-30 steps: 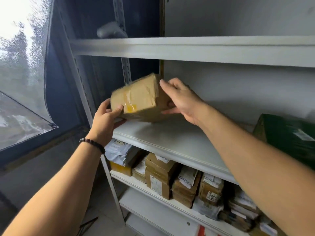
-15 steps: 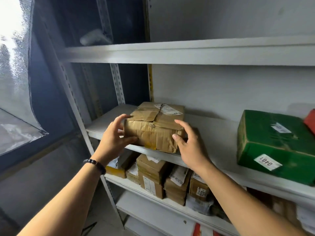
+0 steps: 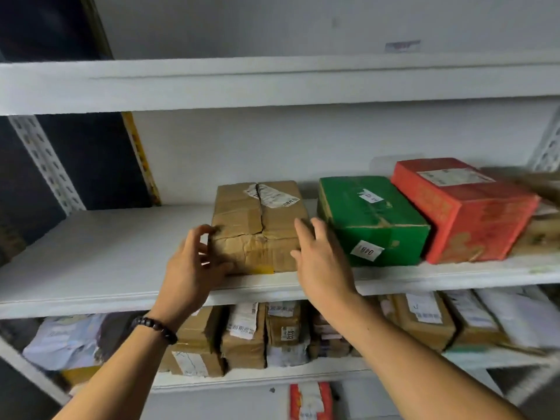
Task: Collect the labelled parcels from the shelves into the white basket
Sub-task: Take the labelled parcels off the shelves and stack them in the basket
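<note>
Resting flat on the white middle shelf [image 3: 106,253], the taped brown cardboard parcel [image 3: 257,225] lies near the front edge, its torn white label uppermost. It sits just beside a green box [image 3: 372,219], with a red box [image 3: 460,207] farther right. Left hand [image 3: 191,274]: fingers loosely curved about the parcel's front left corner; whether they grip it cannot be told. Right hand [image 3: 324,268]: released, fingers straight along the parcel's right edge, between it and the green box. Smaller labelled parcels [image 3: 245,338] crowd the shelf below.

A crumpled brown parcel [image 3: 257,228], taped and bearing a torn white label on top, lay flat at the front edge of the shelf [image 3: 106,253]. Just to its right sat a labelled green parcel [image 3: 372,219], then a red parcel [image 3: 463,207].
</note>
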